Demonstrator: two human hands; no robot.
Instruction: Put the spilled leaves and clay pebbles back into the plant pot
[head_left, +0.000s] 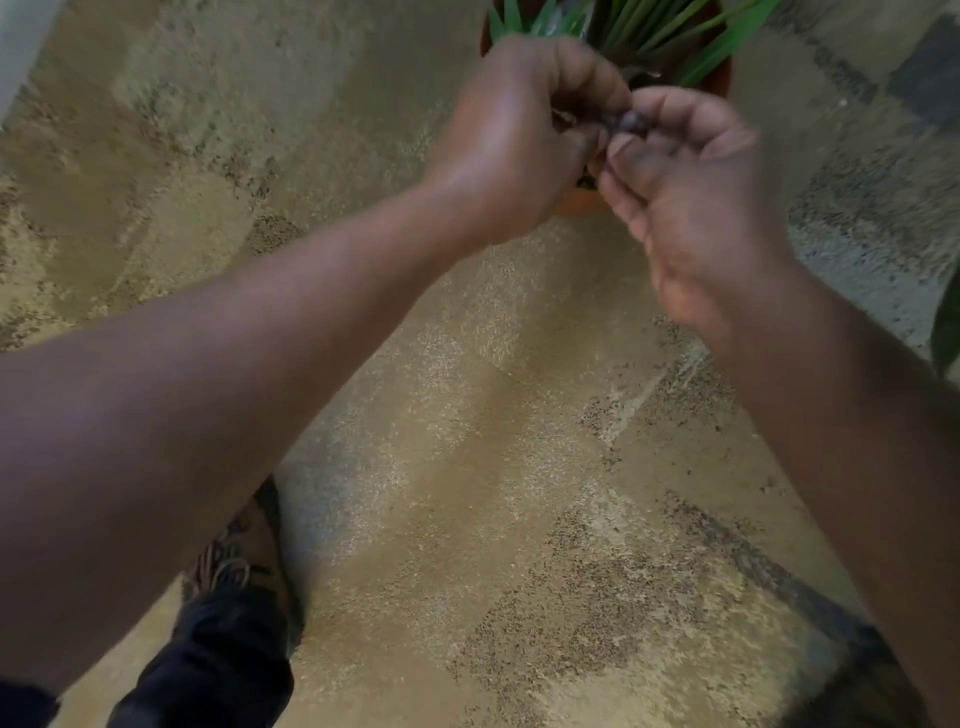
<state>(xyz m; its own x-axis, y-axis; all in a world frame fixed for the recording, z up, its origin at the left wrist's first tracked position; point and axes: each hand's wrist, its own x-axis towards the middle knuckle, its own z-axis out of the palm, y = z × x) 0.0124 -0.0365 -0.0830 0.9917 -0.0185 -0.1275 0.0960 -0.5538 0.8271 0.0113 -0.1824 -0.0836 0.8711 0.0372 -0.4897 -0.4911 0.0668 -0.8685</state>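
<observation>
While both hands meet over the pot, the scene reads from left to right as follows.

Shoe: a dark laced shoe (228, 587) stands on the speckled floor (467, 467) at lower left, well apart from the pot.

Left hand: the left hand (514, 140) hangs over the near rim with its fingers curled inward; what they enclose is hidden, and it may be cupping gathered bits.

Clay pebble: a small dark rounded lump (631, 122), probably a clay pebble, sits between the two hands, above the pot's opening.

Right hand: the right hand (691, 171) has its fingertips pinched round that lump, blurred by motion.

Plant pot: the terracotta plant pot (582, 205) with green blades (670, 31) lies mostly hidden beneath the hands.

Step in hand: by my reading, dropping collected material into the pot.

Next move: it calls for loosening the fingers directly above the soil, inside the rim, so nothing lands on the floor; no spilled leaves or pebbles can be made out on the floor here.
</observation>
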